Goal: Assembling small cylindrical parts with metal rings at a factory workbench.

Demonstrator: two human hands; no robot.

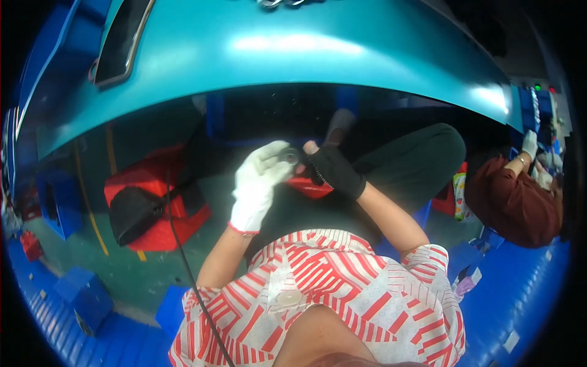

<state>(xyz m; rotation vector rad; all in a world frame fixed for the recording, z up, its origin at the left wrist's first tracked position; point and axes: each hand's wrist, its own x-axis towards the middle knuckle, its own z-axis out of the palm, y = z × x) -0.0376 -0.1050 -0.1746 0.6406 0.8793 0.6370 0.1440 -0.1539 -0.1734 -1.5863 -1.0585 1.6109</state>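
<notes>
My left hand (262,174), in a white glove with a red cuff edge, pinches a small dark ring-shaped part (289,157) between thumb and fingers. Close beside it on the right, my right hand (333,170) wears a black glove that leaves the fingertips bare. Its fingers are curled in toward the dark part; whether they touch it or grip something of their own is too blurred to make out. Both hands are held over my lap, below the near edge of the teal table (293,64).
A phone-like dark device (124,46) lies on the table's left, with shiny metal pieces (284,3) at its far edge. Red bins (199,223), one under a black item, and blue bins (58,202) stand on the floor. A co-worker in brown (513,205) sits at right.
</notes>
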